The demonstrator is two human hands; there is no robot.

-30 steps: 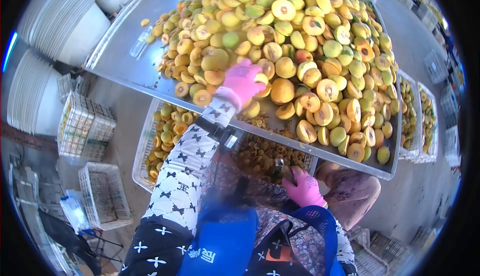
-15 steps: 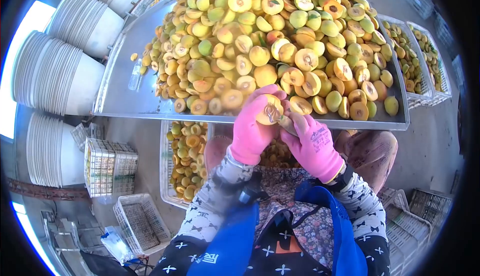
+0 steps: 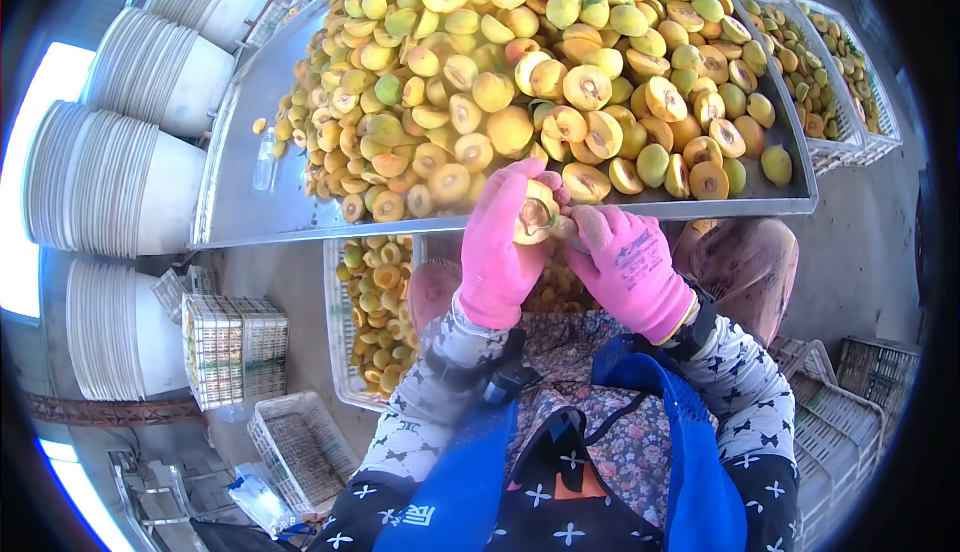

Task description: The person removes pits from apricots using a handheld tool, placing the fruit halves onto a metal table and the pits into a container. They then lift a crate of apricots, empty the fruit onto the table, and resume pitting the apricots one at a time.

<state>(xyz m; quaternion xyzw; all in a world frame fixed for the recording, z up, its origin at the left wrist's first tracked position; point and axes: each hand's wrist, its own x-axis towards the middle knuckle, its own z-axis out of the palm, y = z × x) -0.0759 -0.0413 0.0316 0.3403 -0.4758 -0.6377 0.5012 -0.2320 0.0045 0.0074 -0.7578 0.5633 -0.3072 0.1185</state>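
My left hand (image 3: 502, 247), in a pink glove, is closed around a halved yellow peach (image 3: 533, 220) with its cut face turned toward my right hand. My right hand (image 3: 628, 264), also pink-gloved, grips the short handle of a small pitting tool (image 3: 568, 232). The tool's tip is at the middle of the cut face, where a dark curved outline shows around the pit area; my fingers partly hide the handle. Both hands are just over the near edge of the metal table (image 3: 330, 235), which bears a big heap of peach halves (image 3: 480, 82).
Under the table edge stands a white crate of peach halves (image 3: 338, 322). Two more filled crates (image 3: 850, 142) are at the right. Stacked white tubs (image 3: 170, 177) line the left, with a bare crate (image 3: 300, 447) below them. A clear bottle (image 3: 265, 160) lies on the table.
The peach half has turned slightly in my left hand, and the tool's tip has shifted around its centre. The whole view has swung a little; both hands keep their grip.
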